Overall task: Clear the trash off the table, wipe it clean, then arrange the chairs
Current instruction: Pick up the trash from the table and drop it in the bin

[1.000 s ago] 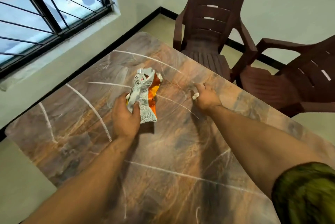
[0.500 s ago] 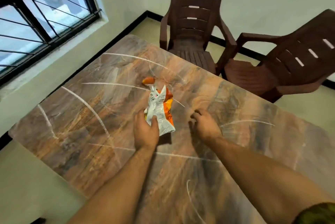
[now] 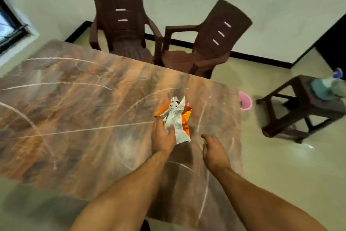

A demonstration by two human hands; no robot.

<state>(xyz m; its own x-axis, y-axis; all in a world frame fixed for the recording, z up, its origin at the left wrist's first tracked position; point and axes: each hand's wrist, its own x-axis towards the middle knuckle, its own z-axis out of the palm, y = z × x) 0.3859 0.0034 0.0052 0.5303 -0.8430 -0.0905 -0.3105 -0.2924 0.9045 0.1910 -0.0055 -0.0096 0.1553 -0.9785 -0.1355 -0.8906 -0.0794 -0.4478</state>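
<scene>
Left hand point(image 3: 162, 140) grips a crumpled snack wrapper point(image 3: 177, 118) above the bench point(image 3: 74, 109). Right hand point(image 3: 215, 153), also above the bench, has curled fingers; whether it holds anything cannot be told.

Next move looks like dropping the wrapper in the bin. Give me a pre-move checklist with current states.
1. Wrapper gripped by the left hand: ok.
2. Right hand empty: cannot tell, its palm faces away.
3. Pink bin in view on the floor past the table: ok.
4. Table free of other trash: cannot tell, the frame is blurred.
5. Teal cloth waiting on the stool for wiping: ok.
</scene>
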